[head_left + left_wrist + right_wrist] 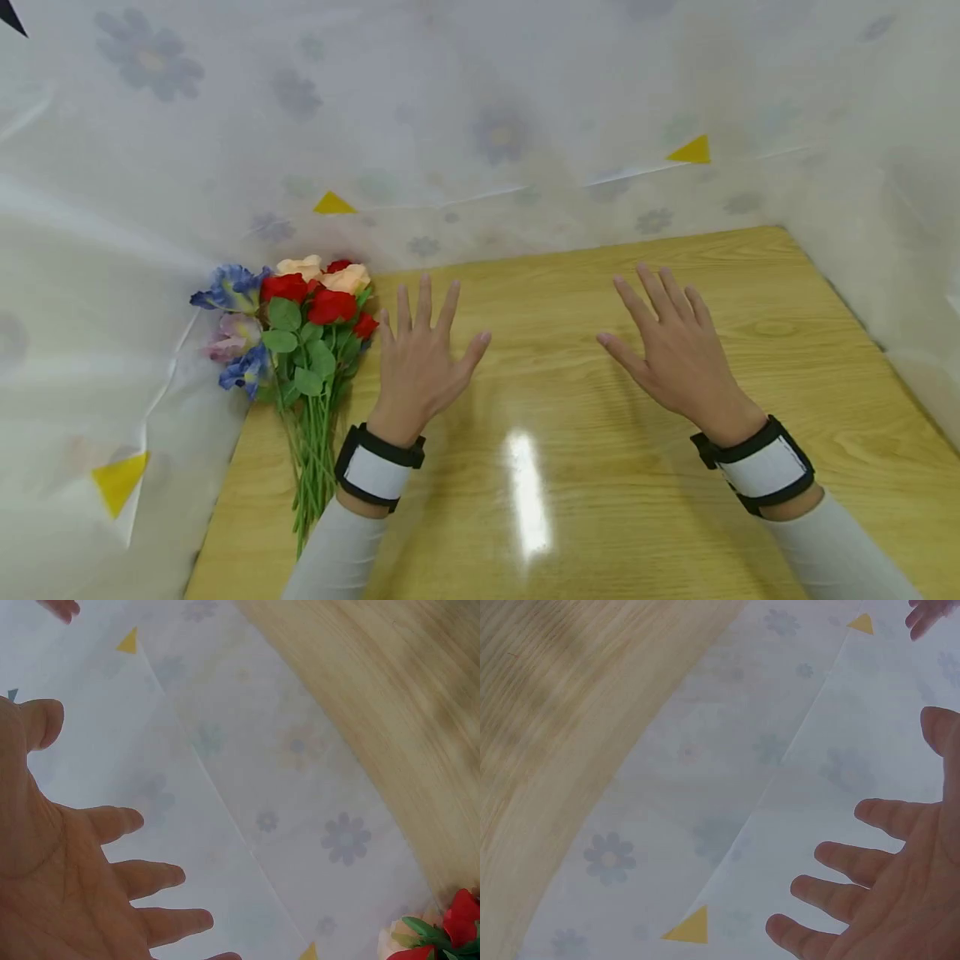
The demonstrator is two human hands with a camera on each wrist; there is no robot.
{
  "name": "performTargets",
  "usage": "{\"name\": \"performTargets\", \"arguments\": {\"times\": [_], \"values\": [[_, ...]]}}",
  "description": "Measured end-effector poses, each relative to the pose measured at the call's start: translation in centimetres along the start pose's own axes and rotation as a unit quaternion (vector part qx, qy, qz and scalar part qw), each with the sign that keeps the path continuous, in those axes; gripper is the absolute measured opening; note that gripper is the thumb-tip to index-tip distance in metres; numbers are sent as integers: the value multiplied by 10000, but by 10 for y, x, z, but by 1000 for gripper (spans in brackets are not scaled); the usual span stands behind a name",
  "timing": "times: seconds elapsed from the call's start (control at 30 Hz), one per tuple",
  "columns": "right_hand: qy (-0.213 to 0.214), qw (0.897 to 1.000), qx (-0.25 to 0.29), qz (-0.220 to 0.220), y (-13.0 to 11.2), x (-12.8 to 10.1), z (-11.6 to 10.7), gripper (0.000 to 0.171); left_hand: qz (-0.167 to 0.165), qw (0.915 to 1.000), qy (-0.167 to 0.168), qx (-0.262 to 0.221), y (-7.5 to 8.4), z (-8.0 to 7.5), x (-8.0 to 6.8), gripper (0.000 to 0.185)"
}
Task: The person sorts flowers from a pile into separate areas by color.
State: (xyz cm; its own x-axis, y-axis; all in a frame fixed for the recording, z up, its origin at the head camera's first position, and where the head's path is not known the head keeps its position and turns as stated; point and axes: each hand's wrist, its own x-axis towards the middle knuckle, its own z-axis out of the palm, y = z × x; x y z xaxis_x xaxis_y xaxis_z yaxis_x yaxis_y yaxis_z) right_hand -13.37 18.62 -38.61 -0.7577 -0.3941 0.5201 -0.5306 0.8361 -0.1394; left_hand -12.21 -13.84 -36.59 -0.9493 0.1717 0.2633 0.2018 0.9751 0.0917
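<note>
Nearest the camera, two pale sleeves and black-and-white wrist straps are seen above a glossy wooden surface (600,500). The left hand (420,367) is held palm down with its fingers spread wide and straight, and nothing is held in it; its palm and splayed fingers (120,821) are confirmed by the left wrist view. The right hand (675,350) is likewise spread wide and holds nothing, and is shown well apart from the left. Whether either palm touches the surface cannot be told.

Just beside the left hand, at the surface's left edge, a bunch of flowers (300,325) is laid flat, with the stems (311,467) pointed toward the person and the red, peach and blue heads toward the far corner. Behind everything, a pale flower-printed sheet (487,142) with small yellow triangles is hung as a backdrop.

As a judgement: since the bunch lies at the very edge, it could be pushed off by a careless sideways sweep of the left hand, and loose stems could be scattered if only a few are gripped.
</note>
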Motion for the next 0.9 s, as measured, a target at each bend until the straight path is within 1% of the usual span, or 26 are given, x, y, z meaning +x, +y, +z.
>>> {"name": "performTargets", "arguments": {"times": [0.1,0.2,0.27,0.33,0.4,0.43,0.5,0.53,0.6,0.63,0.7,0.73,0.8,0.9], "values": [[8,10000,-13,-22,-1,-1,1,74,-120,9998,-29,-155,-4,-1,-5,78],[110,9999,-18,-24,-1,-3,0,74,-443,9984,-7,-350,-15,-3,-14,73],[249,9997,-14,-66,-1,-5,-1,75,-776,9959,108,-449,-29,-4,-23,69],[407,9991,33,-108,0,-6,-2,76,-1322,9894,220,-554,-46,-6,-35,63],[569,9982,71,-154,0,-8,-2,76,-1978,9778,284,-637,-67,-7,-49,58],[660,9976,98,-177,0,-8,-2,75,-2347,9694,257,-677,-78,-9,-55,57],[788,9967,137,-172,0,-9,-3,74,-3052,9499,90,-661,-99,-11,-69,58],[846,9961,163,-166,-1,-10,-3,74,-3341,9404,-56,-628,-110,-11,-76,59],[880,9958,212,-129,-2,-11,-4,73,-3744,9248,-328,-591,-128,-11,-89,61],[880,9958,243,-108,-3,-11,-4,72,-3880,9184,-443,-630,-135,-9,-94,62],[838,9960,298,-71,-5,-12,-3,70,-3987,9125,-558,-731,-147,-5,-104,59],[808,9961,340,-65,-7,-12,-3,69,-3980,9120,-576,-810,-151,-3,-107,56],[759,9964,377,-63,-10,-12,-1,66,-3894,9142,-563,-972,-156,3,-114,46],[694,9967,416,-112,-14,-11,2,62,-3779,9180,-543,-1075,-159,9,-122,31]]}}
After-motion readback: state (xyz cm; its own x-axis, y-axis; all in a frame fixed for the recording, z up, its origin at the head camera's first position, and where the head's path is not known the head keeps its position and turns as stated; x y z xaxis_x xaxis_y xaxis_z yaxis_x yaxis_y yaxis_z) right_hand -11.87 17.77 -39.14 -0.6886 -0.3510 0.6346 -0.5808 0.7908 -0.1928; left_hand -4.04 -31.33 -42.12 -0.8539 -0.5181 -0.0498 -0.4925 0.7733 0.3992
